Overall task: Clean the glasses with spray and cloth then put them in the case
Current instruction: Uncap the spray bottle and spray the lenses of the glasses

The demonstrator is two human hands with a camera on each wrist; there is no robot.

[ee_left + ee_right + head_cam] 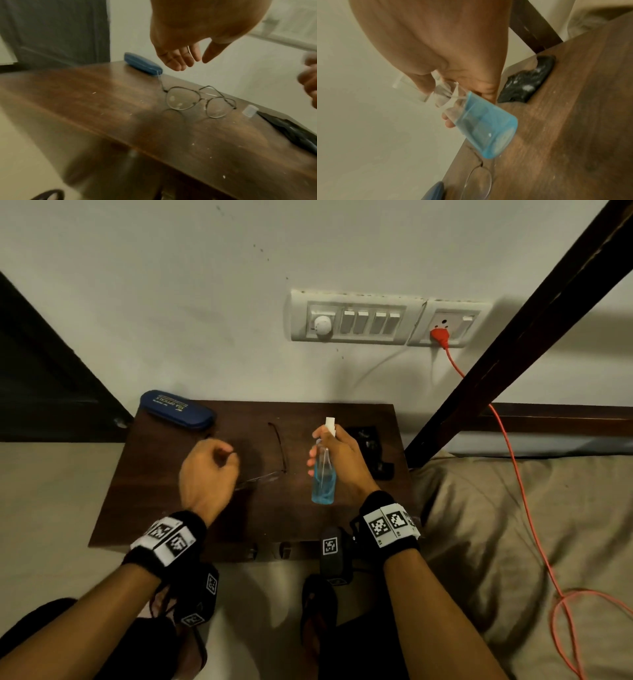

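Note:
Thin wire-framed glasses point(265, 478) point(200, 102) lie with temples unfolded on the brown table point(274, 518). My left hand point(226, 455) point(193, 63) hovers just above and left of them, fingers relaxed and loosely bent, holding nothing. My right hand point(322, 450) point(453, 102) grips a clear spray bottle point(323, 481) point(484, 128) of blue liquid, lifted off the table to the right of the glasses, its white nozzle pointing away from me. A black cloth point(371, 450) point(527, 83) lies behind that hand. The closed blue case point(176, 409) point(143, 65) sits at the far left corner.
A small clear cap point(250, 111) stands on the table between the glasses and the cloth. A wall with a switch panel point(356, 321) rises just behind the table. An orange cable point(513, 460) runs over bedding at the right, past a dark slanted beam point(513, 354).

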